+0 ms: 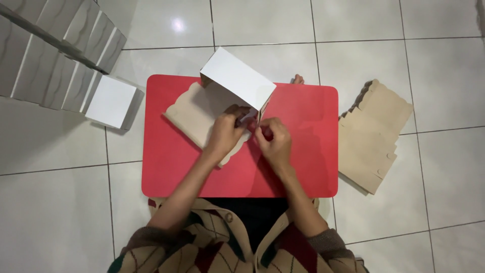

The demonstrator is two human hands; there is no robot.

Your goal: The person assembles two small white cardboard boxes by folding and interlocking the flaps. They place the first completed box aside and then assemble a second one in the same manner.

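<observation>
Head camera looks straight down on a small red table (303,167) standing on pale floor tiles (444,76). At its upper middle sits a half-folded cardboard box (235,81), white outside and brown inside, with a scalloped flap lying flat toward eight o'clock.

Left hand (225,132) rests on that flap, fingers curled and pinching a small white tab at the box's near corner. Right hand (273,139) sits just beside it at three o'clock, fingers bent closed on the same corner edge; how firmly it grips cannot be told.

Off the table at three o'clock lies a stack of flat brown box blanks (374,134) on the floor. At ten o'clock a row of finished white boxes (65,55) stands, the nearest one just beside the table's left edge.
</observation>
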